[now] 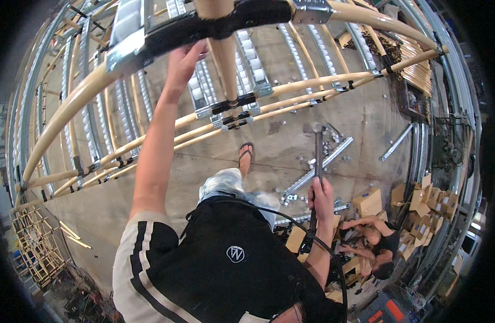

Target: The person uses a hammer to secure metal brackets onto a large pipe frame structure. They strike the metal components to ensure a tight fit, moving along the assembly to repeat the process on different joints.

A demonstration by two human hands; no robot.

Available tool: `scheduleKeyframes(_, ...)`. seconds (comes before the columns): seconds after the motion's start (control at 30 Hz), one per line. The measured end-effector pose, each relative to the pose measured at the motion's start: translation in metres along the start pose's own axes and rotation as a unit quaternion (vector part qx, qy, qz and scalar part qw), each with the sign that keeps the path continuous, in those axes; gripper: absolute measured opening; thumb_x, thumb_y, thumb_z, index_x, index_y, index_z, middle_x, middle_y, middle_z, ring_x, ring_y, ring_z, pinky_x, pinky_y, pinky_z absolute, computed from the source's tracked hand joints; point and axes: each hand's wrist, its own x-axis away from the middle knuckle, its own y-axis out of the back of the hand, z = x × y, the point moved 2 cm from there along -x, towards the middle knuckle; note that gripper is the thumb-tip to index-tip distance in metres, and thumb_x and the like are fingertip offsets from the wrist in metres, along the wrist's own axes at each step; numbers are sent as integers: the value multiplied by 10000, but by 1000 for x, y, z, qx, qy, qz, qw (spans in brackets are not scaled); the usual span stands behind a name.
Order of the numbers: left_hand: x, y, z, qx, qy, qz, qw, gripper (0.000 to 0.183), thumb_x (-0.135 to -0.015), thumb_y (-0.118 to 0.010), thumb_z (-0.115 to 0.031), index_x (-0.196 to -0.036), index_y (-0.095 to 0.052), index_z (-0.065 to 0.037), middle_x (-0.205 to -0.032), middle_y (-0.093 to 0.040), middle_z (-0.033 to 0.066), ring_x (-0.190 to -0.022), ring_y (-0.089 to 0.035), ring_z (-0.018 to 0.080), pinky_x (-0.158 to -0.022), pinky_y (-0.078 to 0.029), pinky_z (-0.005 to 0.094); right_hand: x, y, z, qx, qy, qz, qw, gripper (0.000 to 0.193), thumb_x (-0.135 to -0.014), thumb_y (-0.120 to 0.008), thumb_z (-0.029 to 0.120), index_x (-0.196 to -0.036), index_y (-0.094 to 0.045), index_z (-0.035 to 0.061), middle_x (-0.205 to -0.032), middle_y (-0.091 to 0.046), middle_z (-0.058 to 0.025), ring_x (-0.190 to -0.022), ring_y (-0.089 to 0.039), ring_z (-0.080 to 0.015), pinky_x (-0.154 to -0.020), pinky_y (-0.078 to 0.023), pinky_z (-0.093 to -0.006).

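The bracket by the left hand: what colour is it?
Black bracket, seen best in the head view.

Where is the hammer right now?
In the head view, the hammer is right of centre, gripped by its handle in the right hand, with its head pointing up, over the concrete floor.

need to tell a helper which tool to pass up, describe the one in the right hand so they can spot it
Start at the concrete floor seen far below through the frame of pale bent wooden poles. Against it, at centre right, the right hand grips a hammer by its long dark handle. Unlike the pale metal rails lying on the floor around it, it is dark, upright and ends in a small crosswise head.
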Motion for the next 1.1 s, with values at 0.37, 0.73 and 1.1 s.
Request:
scheduleKeyframes(0.37, -62, -79, 121, -34, 79, -3, 996, 461, -907, -670, -308, -1197, -597, 43, -1119, -662, 142, -979, -659, 234, -859, -544, 356, -112, -43, 134, 243, 179, 82, 950, 370, -983, -568, 355, -861, -539, 7, -595, -533, -93, -540, -545, -242, -522, -403, -398)
scheduleKeyframes(0.73, -80, -104, 93, -243, 197, -31, 949, 597, -857, -712, -317, -1192, -519, 137, -1101, -649, 238, -999, -664, 302, -856, -551, 372, -117, -42, 165, 378, 209, 169, 886, 339, -971, -573, 332, -886, -528, 7, -691, -591, -244, -668, -590, -451, -562, -415, -498)
scheduleKeyframes(1.1, -108, -117, 69, -310, 246, -20, 918, 744, -806, -754, -327, -1188, -441, 231, -1084, -637, 335, -1018, -669, 369, -852, -557, 387, -127, -40, 167, 372, 219, 160, 888, 358, -979, -568, 326, -823, -482, 14, -589, -517, -210, -581, -550, -434, -521, -375, -483)
